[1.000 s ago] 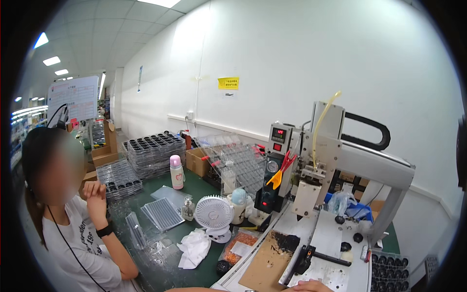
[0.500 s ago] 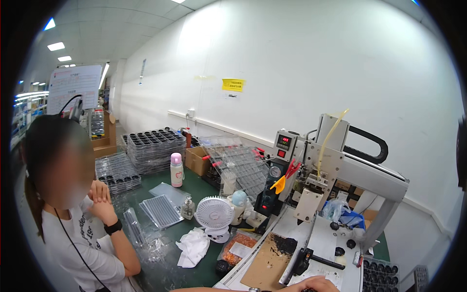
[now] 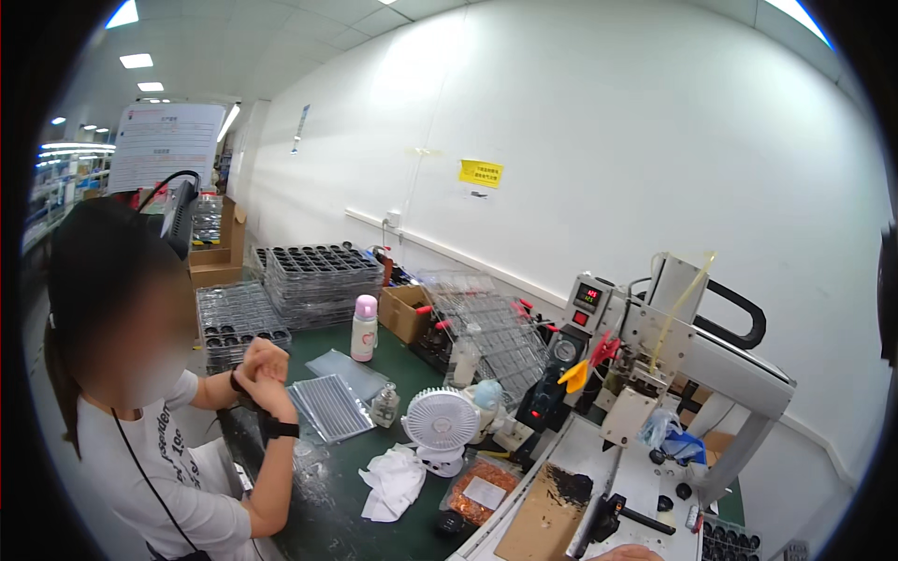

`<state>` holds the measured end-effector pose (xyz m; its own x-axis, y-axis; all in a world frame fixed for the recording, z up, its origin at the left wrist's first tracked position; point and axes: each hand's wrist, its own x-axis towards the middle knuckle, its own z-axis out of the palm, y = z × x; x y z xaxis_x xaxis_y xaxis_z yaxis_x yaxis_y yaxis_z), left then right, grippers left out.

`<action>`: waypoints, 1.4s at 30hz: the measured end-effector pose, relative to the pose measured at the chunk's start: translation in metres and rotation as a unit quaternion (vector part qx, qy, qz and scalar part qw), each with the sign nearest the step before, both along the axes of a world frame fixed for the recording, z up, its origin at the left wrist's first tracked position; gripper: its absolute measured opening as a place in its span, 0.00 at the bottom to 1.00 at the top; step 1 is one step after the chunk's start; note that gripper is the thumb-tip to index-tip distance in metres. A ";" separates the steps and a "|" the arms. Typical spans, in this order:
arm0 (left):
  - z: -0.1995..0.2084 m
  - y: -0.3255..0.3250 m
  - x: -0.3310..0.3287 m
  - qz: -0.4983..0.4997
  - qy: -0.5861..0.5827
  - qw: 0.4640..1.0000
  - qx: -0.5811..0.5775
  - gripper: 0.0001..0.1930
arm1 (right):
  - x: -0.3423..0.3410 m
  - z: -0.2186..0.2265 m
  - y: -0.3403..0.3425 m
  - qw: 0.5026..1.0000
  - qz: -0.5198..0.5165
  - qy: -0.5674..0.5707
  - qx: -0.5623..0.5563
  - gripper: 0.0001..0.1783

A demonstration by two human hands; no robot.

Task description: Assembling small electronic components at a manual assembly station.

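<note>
At the lower edge, a small part of my left hand (image 3: 629, 553) shows beside the white bed of a benchtop machine (image 3: 645, 486). Its fingers are cut off by the frame, so I cannot make out what they hold. My right hand is out of view. Nearest to the visible hand is a black clamp-like fixture with a bar (image 3: 613, 516) on the machine bed. To its left lies a brown board (image 3: 533, 524) with black residue. Several small round black parts (image 3: 684, 490) sit on the bed under the machine's head (image 3: 625, 419).
A co-worker (image 3: 168, 449) sits at the left, hands together over the green table (image 3: 346, 533). On it are a white fan (image 3: 441, 421), white cloth (image 3: 395, 482), glass bottle (image 3: 384, 406), pink-lidded bottle (image 3: 364, 329), bag of orange pieces (image 3: 483, 488) and stacked clear trays (image 3: 318, 290).
The view has shifted, so the scene sits lower and further right. Less of my hand shows, and my wristwatch has left the frame. The co-worker's hands have moved from the chest out over the table.
</note>
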<state>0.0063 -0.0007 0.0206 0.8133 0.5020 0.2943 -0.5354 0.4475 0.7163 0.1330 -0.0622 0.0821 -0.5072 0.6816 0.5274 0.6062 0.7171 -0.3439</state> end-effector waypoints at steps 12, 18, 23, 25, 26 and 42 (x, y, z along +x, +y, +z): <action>-0.022 0.008 0.012 0.080 0.003 0.996 0.041 0.53 | 0.007 0.001 0.008 0.999 0.019 -0.014 -0.049 0.24; -0.017 0.012 0.011 0.048 0.022 0.999 0.009 0.56 | 0.005 0.005 0.009 0.998 0.010 -0.021 -0.053 0.23; -0.018 0.003 0.009 0.025 0.013 0.998 -0.051 0.60 | 0.000 0.001 0.003 0.999 0.001 -0.007 -0.035 0.22; 0.000 0.000 0.006 0.081 0.052 0.995 -0.013 0.40 | 0.010 -0.004 0.012 1.000 0.003 -0.005 -0.015 0.25; -0.007 -0.001 0.009 0.039 0.048 0.998 0.004 0.31 | 0.010 -0.006 0.006 1.000 0.006 -0.004 -0.016 0.27; -0.019 -0.008 0.010 0.068 -0.048 0.996 -0.018 0.27 | 0.006 0.003 0.004 0.999 0.011 0.004 -0.030 0.27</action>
